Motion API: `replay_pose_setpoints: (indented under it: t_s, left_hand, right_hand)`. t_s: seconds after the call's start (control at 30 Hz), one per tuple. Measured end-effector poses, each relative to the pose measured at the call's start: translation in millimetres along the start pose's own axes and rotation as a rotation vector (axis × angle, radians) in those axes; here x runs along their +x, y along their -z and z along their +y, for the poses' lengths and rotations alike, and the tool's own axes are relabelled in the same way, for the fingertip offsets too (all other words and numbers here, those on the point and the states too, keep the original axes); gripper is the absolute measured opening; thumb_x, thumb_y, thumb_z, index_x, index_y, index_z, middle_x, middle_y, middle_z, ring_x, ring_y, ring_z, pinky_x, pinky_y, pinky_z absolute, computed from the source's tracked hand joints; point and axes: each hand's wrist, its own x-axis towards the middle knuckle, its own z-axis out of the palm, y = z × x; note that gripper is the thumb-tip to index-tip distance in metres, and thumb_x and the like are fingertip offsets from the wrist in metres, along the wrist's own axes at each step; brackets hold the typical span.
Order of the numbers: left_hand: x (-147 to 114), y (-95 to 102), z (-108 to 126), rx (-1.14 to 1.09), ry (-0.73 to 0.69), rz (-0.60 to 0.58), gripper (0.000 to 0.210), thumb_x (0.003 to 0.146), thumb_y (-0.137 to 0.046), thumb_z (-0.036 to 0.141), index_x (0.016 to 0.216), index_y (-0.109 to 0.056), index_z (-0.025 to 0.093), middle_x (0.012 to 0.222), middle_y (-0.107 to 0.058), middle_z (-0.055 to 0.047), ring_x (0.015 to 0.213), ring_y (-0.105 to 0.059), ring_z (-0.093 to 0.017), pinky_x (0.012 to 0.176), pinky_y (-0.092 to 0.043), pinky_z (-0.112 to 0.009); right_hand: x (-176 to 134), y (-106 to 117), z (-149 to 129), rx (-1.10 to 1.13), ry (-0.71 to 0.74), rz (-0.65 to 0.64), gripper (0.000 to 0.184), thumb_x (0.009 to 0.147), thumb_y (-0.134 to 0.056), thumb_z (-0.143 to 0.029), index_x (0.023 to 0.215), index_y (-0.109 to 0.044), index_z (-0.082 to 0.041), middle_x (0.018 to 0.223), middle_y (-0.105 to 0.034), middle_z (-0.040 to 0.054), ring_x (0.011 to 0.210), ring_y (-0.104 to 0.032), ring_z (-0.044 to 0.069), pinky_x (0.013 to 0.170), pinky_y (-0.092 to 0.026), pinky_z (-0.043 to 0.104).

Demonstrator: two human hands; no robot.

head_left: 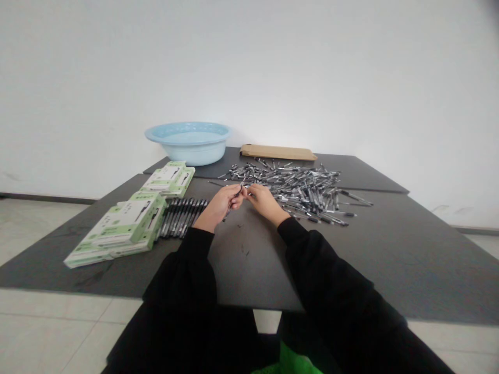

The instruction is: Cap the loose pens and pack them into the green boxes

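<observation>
Holding a slim pen piece [243, 183] between a tidy row of pens [181, 218] and a loose heap of pens [307, 184]

Judging by how things lie, the work is partway along. The row lies side by side on the worktop [253, 275], left of the hands and just beside the front green-and-white boxes [125, 221]; this looks like the finished share. Much more seems left: the heap sprawls in a jumble beyond and to the right of the hands. More boxes [166, 179] lie behind the front ones. A blue basin [195, 153] and a flat brown carton [277, 152] sit at the back.

Both hands meet near the middle, raised over the worktop by the heap's near left edge. The left hand [222, 203] comes in from the lower left, its fingers curled around the pen piece, which points up and away. The right hand [265, 201] reaches in from the right, back upward, its fingers gathered at the same spot; whether they too grip the piece, I cannot tell. Both forearms, in black sleeves [331, 265], stretch forward over the near edge.
</observation>
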Motion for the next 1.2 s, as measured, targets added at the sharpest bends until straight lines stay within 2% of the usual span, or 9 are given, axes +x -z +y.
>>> replay_pose_setpoints:
  t_s: [0.1, 0.17, 0.23, 0.33, 0.47, 0.73, 0.97, 1.2]
  left_hand:
    - [1.5, -2.7, -7.5, 0.119, 0.081, -0.125, 0.030, 0.086, -0.058, 0.041, 0.080, -0.061, 0.011, 0.053, -0.034, 0.006, 0.045, -0.029, -0.007, 0.045, -0.024, -0.019]
    - [2.7, -6.3, -13.1, 0.169, 0.119, -0.174, 0.031, 0.085, -0.059, 0.042, 0.081, -0.062, 0.011, 0.053, -0.034, 0.006, 0.046, -0.028, -0.007, 0.044, -0.022, -0.020]
    - [3.4, -10.1, -17.8, 0.187, 0.146, -0.195, 0.032, 0.084, -0.059, 0.043, 0.080, -0.062, 0.011, 0.052, -0.032, 0.007, 0.046, -0.026, -0.007, 0.044, -0.021, -0.021]
    - [2.2, -15.0, -20.3, 0.205, 0.190, -0.218, 0.033, 0.084, -0.059, 0.043, 0.079, -0.062, 0.011, 0.052, -0.032, 0.007, 0.046, -0.025, -0.007, 0.045, -0.022, -0.021]
    - [-2.1, -20.5, -16.8, 0.235, 0.203, -0.250, 0.032, 0.085, -0.058, 0.042, 0.080, -0.061, 0.011, 0.054, -0.033, 0.006, 0.046, -0.029, -0.007, 0.046, -0.022, -0.022]
    - [-2.7, -22.6, -15.7, 0.245, 0.222, -0.266, 0.031, 0.086, -0.057, 0.042, 0.081, -0.062, 0.012, 0.053, -0.032, 0.007, 0.046, -0.028, -0.008, 0.046, -0.021, -0.022]
    - [-3.9, -25.2, -12.9, 0.254, 0.233, -0.280, 0.029, 0.084, -0.057, 0.040, 0.080, -0.061, 0.012, 0.054, -0.032, 0.007, 0.046, -0.029, -0.008, 0.045, -0.022, -0.022]
    - [-3.6, -25.5, -14.5, 0.248, 0.232, -0.281, 0.029, 0.085, -0.057, 0.041, 0.080, -0.061, 0.012, 0.054, -0.031, 0.007, 0.047, -0.027, -0.007, 0.045, -0.023, -0.022]
  right_hand:
    - [-7.2, 28.2, 4.6, 0.424, -0.223, 0.146, 0.009, 0.083, -0.066, -0.026, 0.083, -0.069, -0.018, 0.074, -0.068, 0.0032, 0.072, -0.063, 0.018, 0.073, -0.047, 0.032]
    - [-17.6, 48.2, 8.7, 0.638, -0.314, 0.205, 0.017, 0.076, -0.074, -0.033, 0.080, -0.070, -0.018, 0.068, -0.068, 0.0015, 0.064, -0.062, 0.017, 0.067, -0.048, 0.031]
    - [-30.0, 63.8, 11.6, 0.760, -0.358, 0.237, 0.026, 0.068, -0.080, -0.040, 0.078, -0.073, -0.018, 0.067, -0.069, 0.0015, 0.062, -0.061, 0.015, 0.066, -0.048, 0.031]
    - [-44.6, 75.8, 10.5, 0.844, -0.401, 0.223, 0.033, 0.061, -0.086, -0.044, 0.079, -0.076, -0.018, 0.069, -0.071, 0.0021, 0.064, -0.062, 0.015, 0.069, -0.050, 0.032]
    - [-49.1, 79.4, -0.1, 0.848, -0.377, 0.150, 0.034, 0.062, -0.086, -0.044, 0.082, -0.077, -0.019, 0.072, -0.072, 0.0023, 0.066, -0.063, 0.014, 0.071, -0.051, 0.032]
    - [-48.1, 83.8, -16.6, 0.717, -0.332, 0.077, 0.024, 0.068, -0.080, -0.036, 0.080, -0.074, -0.017, 0.071, -0.070, 0.0020, 0.065, -0.060, 0.014, 0.065, -0.047, 0.029]
    - [-48.3, 76.7, -16.8, 0.664, -0.340, 0.016, 0.022, 0.068, -0.075, -0.034, 0.081, -0.074, -0.016, 0.065, -0.066, 0.0009, 0.060, -0.056, 0.014, 0.061, -0.042, 0.028]
    - [-47.8, 68.8, -12.7, 0.659, -0.315, -0.010, 0.023, 0.068, -0.073, -0.035, 0.082, -0.072, -0.016, 0.071, -0.069, 0.0019, 0.061, -0.056, 0.013, 0.062, -0.042, 0.029]
